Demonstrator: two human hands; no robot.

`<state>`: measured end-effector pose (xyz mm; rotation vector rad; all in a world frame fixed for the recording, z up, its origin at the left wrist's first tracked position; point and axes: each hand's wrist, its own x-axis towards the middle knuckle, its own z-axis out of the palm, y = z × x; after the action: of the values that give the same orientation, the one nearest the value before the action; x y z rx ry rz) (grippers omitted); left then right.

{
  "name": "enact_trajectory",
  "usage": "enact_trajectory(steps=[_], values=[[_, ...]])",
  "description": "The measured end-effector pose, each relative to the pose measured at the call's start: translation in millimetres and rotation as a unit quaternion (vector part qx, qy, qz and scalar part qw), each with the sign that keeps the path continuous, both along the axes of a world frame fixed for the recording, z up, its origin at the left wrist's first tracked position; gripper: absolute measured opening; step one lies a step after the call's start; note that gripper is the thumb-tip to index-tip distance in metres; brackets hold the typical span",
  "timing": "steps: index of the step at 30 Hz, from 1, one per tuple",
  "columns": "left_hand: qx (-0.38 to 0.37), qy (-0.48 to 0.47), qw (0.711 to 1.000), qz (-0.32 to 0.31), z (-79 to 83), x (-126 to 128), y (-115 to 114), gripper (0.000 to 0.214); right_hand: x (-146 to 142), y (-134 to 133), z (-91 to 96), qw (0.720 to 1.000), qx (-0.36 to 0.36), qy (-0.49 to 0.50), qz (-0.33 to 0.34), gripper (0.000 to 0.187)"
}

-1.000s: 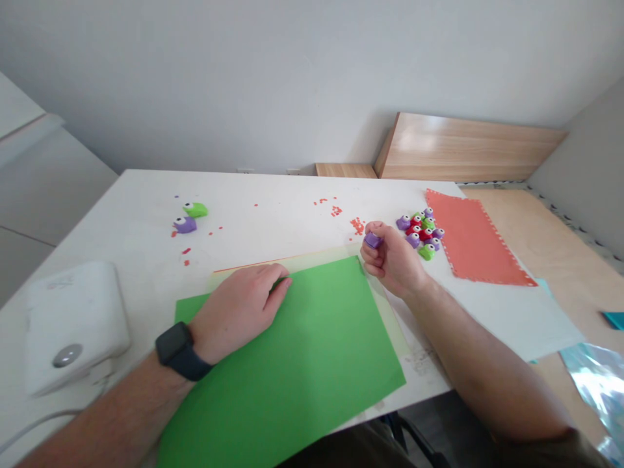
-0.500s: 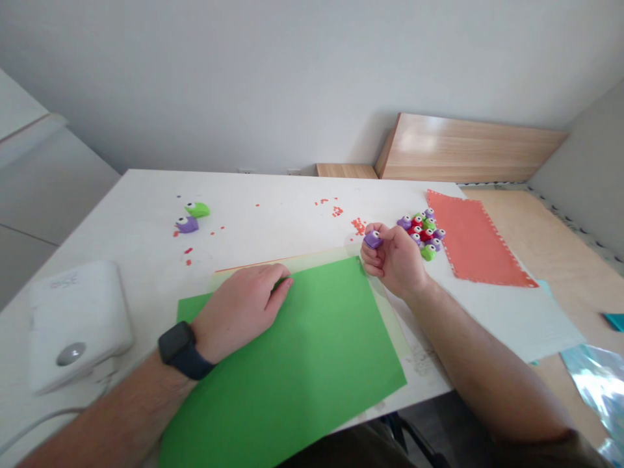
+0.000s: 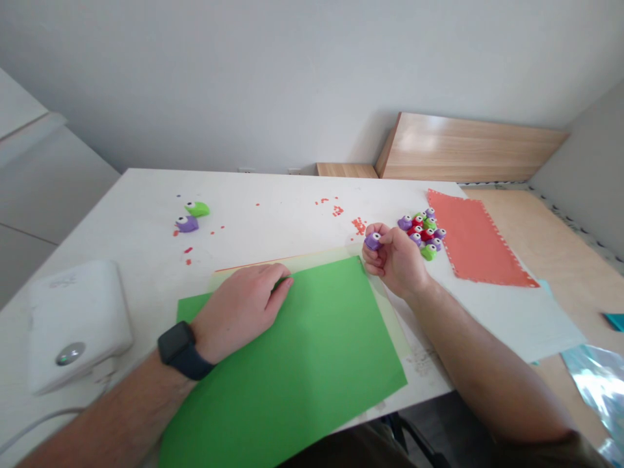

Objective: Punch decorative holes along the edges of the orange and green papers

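My right hand (image 3: 396,260) is curled shut around a small purple punch (image 3: 373,241) with a white eye, held just above the far right corner of the green paper sheet (image 3: 302,351). My left hand (image 3: 241,309) lies on the sheet's far left part with fingers curled, pressing the paper down; a dark watch (image 3: 181,350) is on that wrist. Paler sheets stick out from under the green one along its far edge.
A cluster of several small purple, red and green punches (image 3: 423,230) sits right of my right hand, next to an orange sheet (image 3: 475,242) with punched edges. A green punch (image 3: 197,208) and a purple punch (image 3: 186,223) lie far left. Orange paper scraps (image 3: 358,225) dot the table. A white device (image 3: 75,322) sits near left.
My right hand has turned the purple punch slightly in its fingers and shifted a little right. The left hand has stayed on the green sheet.
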<state>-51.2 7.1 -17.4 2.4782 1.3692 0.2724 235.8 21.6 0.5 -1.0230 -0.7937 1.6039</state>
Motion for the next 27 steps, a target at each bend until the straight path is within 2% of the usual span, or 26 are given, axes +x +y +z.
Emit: enact_trajectory(steps=[22, 27], values=[[-0.003, 0.002, 1.0, 0.0, 0.4, -0.5, -0.5, 0.028, 0.3, -0.2, -3.1, 0.997, -0.012, -0.069, -0.028, 0.016], [0.0, -0.002, 1.0, -0.001, 0.2, -0.3, -0.5, 0.028, 0.2, 1.1, -2.2, 0.998, -0.008, -0.051, -0.042, 0.015]])
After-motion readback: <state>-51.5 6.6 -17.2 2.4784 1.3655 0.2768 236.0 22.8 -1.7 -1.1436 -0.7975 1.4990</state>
